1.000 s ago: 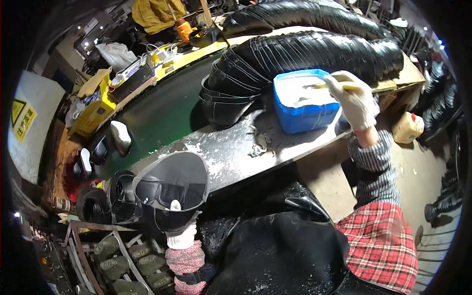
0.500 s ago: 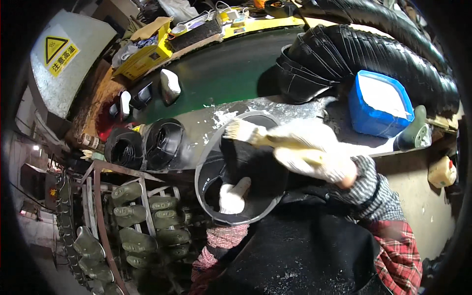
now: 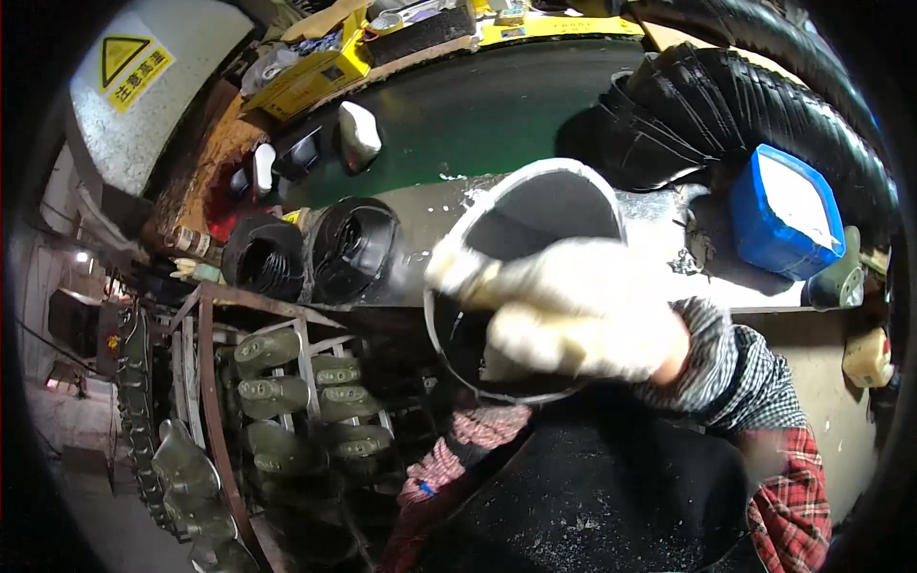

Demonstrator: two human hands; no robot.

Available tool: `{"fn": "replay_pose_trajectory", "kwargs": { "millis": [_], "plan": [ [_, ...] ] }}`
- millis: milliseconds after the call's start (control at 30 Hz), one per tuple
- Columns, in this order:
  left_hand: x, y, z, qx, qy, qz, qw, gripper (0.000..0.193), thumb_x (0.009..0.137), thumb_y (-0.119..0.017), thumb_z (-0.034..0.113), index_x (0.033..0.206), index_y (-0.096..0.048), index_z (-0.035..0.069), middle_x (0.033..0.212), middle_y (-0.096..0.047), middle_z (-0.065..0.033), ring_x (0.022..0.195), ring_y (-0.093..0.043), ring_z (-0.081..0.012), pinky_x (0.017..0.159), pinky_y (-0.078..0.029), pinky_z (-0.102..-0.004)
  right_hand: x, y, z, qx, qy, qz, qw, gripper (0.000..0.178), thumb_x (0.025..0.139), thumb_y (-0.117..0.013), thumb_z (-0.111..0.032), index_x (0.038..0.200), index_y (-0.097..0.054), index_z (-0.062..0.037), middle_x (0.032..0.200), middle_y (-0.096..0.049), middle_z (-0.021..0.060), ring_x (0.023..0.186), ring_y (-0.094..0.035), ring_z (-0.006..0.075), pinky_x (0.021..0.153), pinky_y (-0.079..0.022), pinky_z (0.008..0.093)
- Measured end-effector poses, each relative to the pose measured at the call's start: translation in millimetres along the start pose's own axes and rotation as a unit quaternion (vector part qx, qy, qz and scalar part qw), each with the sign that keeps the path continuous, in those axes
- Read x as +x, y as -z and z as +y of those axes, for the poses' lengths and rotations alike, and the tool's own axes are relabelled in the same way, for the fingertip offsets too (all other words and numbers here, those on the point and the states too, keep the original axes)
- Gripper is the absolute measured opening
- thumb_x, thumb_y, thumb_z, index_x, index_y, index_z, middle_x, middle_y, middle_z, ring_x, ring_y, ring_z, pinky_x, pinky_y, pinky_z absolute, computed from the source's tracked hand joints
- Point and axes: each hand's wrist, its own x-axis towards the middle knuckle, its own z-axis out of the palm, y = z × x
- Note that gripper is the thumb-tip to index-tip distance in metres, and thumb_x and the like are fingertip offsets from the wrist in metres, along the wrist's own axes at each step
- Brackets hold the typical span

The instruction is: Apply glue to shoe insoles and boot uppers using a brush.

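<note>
In the upper left of the frame stands a pale panel (image 3: 181, 48) bearing a yellow warning label (image 3: 129, 72). Below it, in the lower left, a metal rack (image 3: 206, 382) carries olive boot-shaped forms (image 3: 274, 396) in rows. Right of the panel, a yellow box (image 3: 310, 84) sits at the far edge of a dark green bench top (image 3: 458, 129), and a white-topped form (image 3: 359, 137) lies on the green surface. Two hollow black pieces (image 3: 355, 250) rest side by side at the near edge, left of centre.

At the centre, a wide-mouthed black cylinder (image 3: 549, 212) with a pale rim opens toward the camera. A pink checked sleeve (image 3: 489, 426) reaches up against its underside; the left hand beyond it is covered, so I cannot tell how it grips. Across the mouth comes the gloved right hand (image 3: 583, 310), fingers curled together around what, through the motion blur, seems to be a pale brush (image 3: 454, 269), its tip near the left rim.

In the upper right, a ribbed black bundle (image 3: 712, 119) lies behind a blue tub (image 3: 778, 229) holding white material (image 3: 795, 199). A pale jug (image 3: 864, 359) stands below, near the right edge.
</note>
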Motion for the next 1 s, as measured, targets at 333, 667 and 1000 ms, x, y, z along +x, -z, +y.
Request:
{"fn": "replay_pose_trajectory", "kwargs": {
  "millis": [333, 667, 1000],
  "plan": [
    [9, -5, 59, 0.453, -0.184, 0.039, 0.872, 0.014, 0.091, -0.058, 0.009, 0.083, -0.065, 0.000, 0.066, -0.060, -0.0037, 0.058, -0.057, -0.0150, 0.053, -0.042, -0.0278, -103, 46, -1, 0.139, -0.173, -0.127, 0.967, 0.027, 0.090, -0.069, -0.021, 0.106, -0.067, -0.0004, 0.089, -0.070, 0.0103, 0.075, -0.068, 0.0198, 0.071, -0.056, 0.0302],
    [-51, -27, 42, 0.111, -0.074, 0.033, 0.990, 0.017, 0.096, -0.059, 0.014, 0.100, -0.065, -0.001, 0.078, -0.067, -0.0035, 0.061, -0.060, -0.0123, 0.058, -0.049, -0.0269, -134, 84, 18, -0.002, -0.213, 0.243, 0.946, 0.010, 0.091, -0.064, -0.007, 0.093, -0.069, 0.0021, 0.076, -0.065, 0.0079, 0.062, -0.059, 0.0165, 0.053, -0.047, 0.0258],
    [-55, -38, 32, -0.002, -0.055, 0.037, 0.998, 0.021, 0.096, -0.058, 0.015, 0.110, -0.060, 0.000, 0.085, -0.068, -0.0057, 0.068, -0.063, -0.0152, 0.062, -0.052, -0.0287, -149, 67, 0, 0.129, -0.092, 0.000, 0.987, 0.037, 0.090, -0.064, -0.025, 0.116, -0.064, 0.0018, 0.090, -0.067, 0.0144, 0.076, -0.066, 0.0255, 0.069, -0.051, 0.0369]
  ]
}}
